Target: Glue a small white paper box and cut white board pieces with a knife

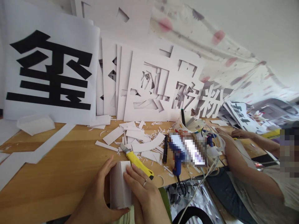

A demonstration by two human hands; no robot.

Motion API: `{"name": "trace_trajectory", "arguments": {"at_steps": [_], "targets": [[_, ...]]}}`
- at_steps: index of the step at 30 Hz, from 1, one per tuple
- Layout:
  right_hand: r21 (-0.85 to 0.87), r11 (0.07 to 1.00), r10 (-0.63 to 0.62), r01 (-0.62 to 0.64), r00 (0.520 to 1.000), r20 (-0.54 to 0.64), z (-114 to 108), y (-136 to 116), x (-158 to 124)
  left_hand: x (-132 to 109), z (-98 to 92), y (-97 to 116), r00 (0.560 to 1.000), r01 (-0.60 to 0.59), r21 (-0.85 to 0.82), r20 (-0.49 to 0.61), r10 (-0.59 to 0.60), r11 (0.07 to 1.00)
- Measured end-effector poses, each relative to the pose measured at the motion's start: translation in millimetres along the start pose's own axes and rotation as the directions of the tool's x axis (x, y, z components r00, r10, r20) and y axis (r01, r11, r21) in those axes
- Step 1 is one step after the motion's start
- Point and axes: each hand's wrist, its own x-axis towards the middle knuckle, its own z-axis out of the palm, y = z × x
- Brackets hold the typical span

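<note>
A small white foam-board piece [119, 183] stands upright at the near edge of the wooden table [60, 168]. My left hand [97, 199] wraps around its left side and bottom. Over the piece's right face lies my right hand [144, 193], a ring on one finger, with the fingers pressed against it. A yellow utility knife [136, 160] lies on the table just behind my right hand, its blade end pointing away to the left.
White offcuts and strips [140, 140] litter the table behind the knife. A black marker [165, 149], a blue glue gun [176, 155] and cables lie to the right. Boards with cut-out characters [161, 87] and a printed black character sheet [51, 74] lean at the back. Another person's arm [235, 155] reaches in from the right.
</note>
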Motion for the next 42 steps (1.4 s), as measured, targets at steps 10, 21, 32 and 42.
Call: {"name": "trace_trajectory", "arguments": {"at_steps": [10, 21, 32, 42], "targets": [[0.015, 0.998, -0.06, 0.061, 0.996, -0.06, 13, 0, 3, 8, 1.0, 9, 0.991, 0.077, -0.023, -0.104, -0.079, 0.997], [0.027, 0.997, 0.077, -0.074, 0.987, -0.138, 9, 1, 6, 15, -1.8, 4, 0.999, -0.031, 0.053, 0.021, 0.03, 0.998], [-0.041, 0.998, 0.05, -0.055, 0.992, -0.117, 5, -1, 12, 17, -4.6, 9, 0.999, 0.03, 0.059, 0.04, -0.032, 0.998], [-0.069, 0.997, 0.017, -0.029, 0.985, -0.171, 4, -5, 19, 14, -2.3, 5, 1.0, 0.012, 0.081, 0.02, -0.013, 0.997]]}}
